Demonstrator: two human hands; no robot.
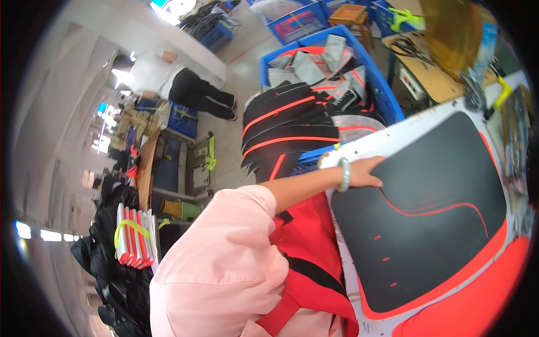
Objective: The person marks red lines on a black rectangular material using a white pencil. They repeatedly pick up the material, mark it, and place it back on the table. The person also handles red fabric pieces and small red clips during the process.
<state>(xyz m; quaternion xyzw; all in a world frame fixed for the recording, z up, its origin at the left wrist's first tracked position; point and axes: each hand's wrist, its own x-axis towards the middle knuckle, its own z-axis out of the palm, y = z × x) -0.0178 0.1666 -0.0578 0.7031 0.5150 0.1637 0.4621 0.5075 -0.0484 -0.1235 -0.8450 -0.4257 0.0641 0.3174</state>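
My left hand (366, 172), with a pale green bangle at the wrist, reaches across to the upper left edge of a large black panel (432, 180). Thumb and forefinger are apart and rest on the panel's edge; the other fingers are mostly hidden. Rounded at its corners, the panel lies flat, with a curved red line and several short red marks on its face. A red layer (449, 292) shows along its lower and right edges. My right hand is out of view.
The panel lies on a white worktable (351, 269). Beyond its left edge stands a blue crate (387, 98) filled with black, grey and red pieces (292, 121). Red material (477, 306) lies at the near right. Another person (185, 84) stands at the far left.
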